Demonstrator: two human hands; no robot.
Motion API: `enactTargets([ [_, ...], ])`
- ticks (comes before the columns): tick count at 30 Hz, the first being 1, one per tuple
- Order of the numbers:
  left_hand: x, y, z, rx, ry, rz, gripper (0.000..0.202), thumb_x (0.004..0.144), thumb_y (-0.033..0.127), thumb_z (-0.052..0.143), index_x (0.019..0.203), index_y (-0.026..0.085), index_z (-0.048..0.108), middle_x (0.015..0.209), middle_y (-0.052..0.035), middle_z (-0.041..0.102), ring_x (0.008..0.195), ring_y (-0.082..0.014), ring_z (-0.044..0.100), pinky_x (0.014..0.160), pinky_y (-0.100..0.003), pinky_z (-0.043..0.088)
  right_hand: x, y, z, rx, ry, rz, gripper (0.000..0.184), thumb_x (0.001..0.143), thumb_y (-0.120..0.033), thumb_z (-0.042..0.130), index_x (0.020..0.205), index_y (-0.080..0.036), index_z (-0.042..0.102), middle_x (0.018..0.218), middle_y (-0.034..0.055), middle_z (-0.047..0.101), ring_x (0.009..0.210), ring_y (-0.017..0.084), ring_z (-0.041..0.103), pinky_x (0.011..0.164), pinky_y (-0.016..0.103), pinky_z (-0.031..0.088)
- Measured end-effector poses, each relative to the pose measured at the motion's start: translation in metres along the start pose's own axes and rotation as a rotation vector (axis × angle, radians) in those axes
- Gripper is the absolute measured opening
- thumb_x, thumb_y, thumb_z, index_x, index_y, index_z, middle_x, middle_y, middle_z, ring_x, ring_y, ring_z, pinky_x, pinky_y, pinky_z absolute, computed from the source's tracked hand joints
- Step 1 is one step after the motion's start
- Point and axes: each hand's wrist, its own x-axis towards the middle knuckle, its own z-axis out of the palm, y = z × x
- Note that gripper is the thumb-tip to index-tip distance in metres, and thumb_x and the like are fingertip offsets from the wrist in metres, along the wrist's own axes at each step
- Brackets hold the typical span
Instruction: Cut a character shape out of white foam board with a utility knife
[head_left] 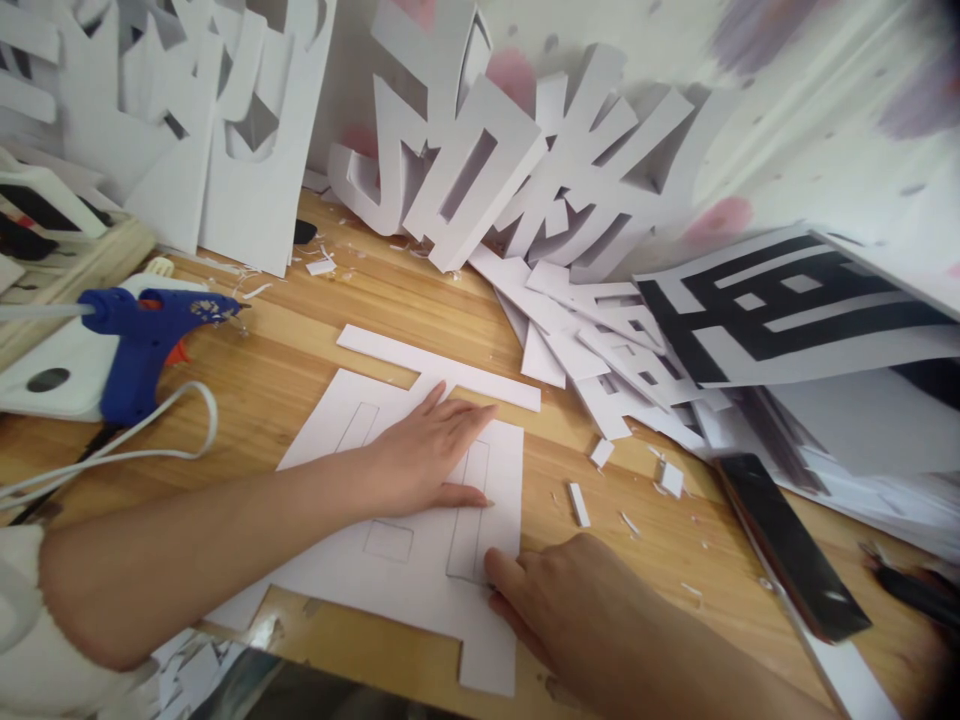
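A white foam-board cut-out (420, 560) with pencilled rectangles lies flat on the wooden table (285, 340). My left hand (424, 450) rests on it palm down, fingers stretched out and pressing the board. My right hand (577, 605) sits at the board's lower right edge, fingers curled together at a drawn rectangle, as if pinching a thin tool that I cannot make out. A separate white strip (435, 365) lies just beyond my left hand's fingertips.
A blue glue gun (139, 345) with a white cord lies at the left. Piles of white cut-out characters (517, 170) lean at the back. A printed black-and-white sheet (795, 310) and a black ruler (791, 545) are at the right. Small offcuts (579, 505) are scattered.
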Motion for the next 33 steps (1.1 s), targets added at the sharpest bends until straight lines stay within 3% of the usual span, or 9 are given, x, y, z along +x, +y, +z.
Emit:
enactTargets([
  [7, 0.000, 0.000, 0.002, 0.004, 0.020, 0.005, 0.082, 0.078, 0.058, 0.053, 0.135, 0.009, 0.020, 0.134, -0.0165, 0.042, 0.129, -0.0235, 0.030, 0.109, -0.042, 0.005, 0.004, -0.002, -0.005, 0.032, -0.149, -0.028, 0.021, 0.072, -0.024, 0.055, 0.083, -0.023, 0.038, 0.052, -0.0052, 0.051, 0.035, 0.016, 0.047, 0.037, 0.031, 0.009],
  [12, 0.002, 0.002, 0.001, 0.008, 0.000, -0.020, 0.082, 0.078, 0.057, 0.054, 0.135, 0.009, 0.020, 0.134, -0.0163, 0.042, 0.129, -0.0241, 0.030, 0.109, -0.043, 0.005, 0.008, -0.001, -0.021, 0.098, -0.248, -0.095, 0.020, 0.072, -0.022, 0.057, 0.088, -0.018, 0.046, 0.060, -0.0004, 0.055, 0.043, 0.016, 0.051, 0.040, 0.029, 0.021],
  [16, 0.003, 0.003, 0.002, -0.006, 0.001, -0.027, 0.082, 0.077, 0.055, 0.056, 0.136, 0.010, 0.020, 0.134, -0.0155, 0.042, 0.129, -0.0240, 0.029, 0.109, -0.043, 0.004, 0.014, -0.003, -0.029, 0.120, -0.277, -0.106, 0.012, 0.072, -0.021, 0.057, 0.080, -0.019, 0.048, 0.061, 0.0003, 0.054, 0.043, 0.014, 0.050, 0.042, 0.027, 0.025],
  [21, 0.001, 0.001, 0.004, -0.025, 0.026, -0.014, 0.080, 0.079, 0.056, 0.053, 0.135, 0.009, 0.022, 0.134, -0.0146, 0.043, 0.129, -0.0229, 0.028, 0.110, -0.042, 0.002, 0.016, -0.005, -0.029, 0.147, -0.300, -0.113, 0.020, 0.065, -0.025, 0.065, 0.076, -0.019, 0.048, 0.062, 0.0007, 0.054, 0.043, 0.013, 0.047, 0.042, 0.027, 0.025],
  [24, -0.001, -0.001, 0.003, -0.023, 0.035, -0.003, 0.078, 0.079, 0.056, 0.053, 0.135, 0.010, 0.023, 0.133, -0.0139, 0.044, 0.129, -0.0224, 0.029, 0.110, -0.040, 0.002, 0.015, -0.006, -0.029, 0.169, -0.291, -0.093, 0.014, 0.069, -0.021, 0.061, 0.074, -0.020, 0.048, 0.064, 0.0008, 0.055, 0.043, 0.012, 0.048, 0.042, 0.028, 0.025],
  [33, 0.000, -0.004, 0.001, -0.052, 0.010, 0.022, 0.081, 0.078, 0.057, 0.054, 0.134, 0.007, 0.025, 0.130, -0.0152, 0.045, 0.128, -0.0242, 0.030, 0.110, -0.041, 0.002, 0.014, -0.009, -0.013, 0.242, -0.273, -0.023, 0.012, 0.068, -0.019, 0.063, 0.069, -0.021, 0.051, 0.063, 0.0025, 0.057, 0.045, 0.014, 0.050, 0.044, 0.029, 0.025],
])
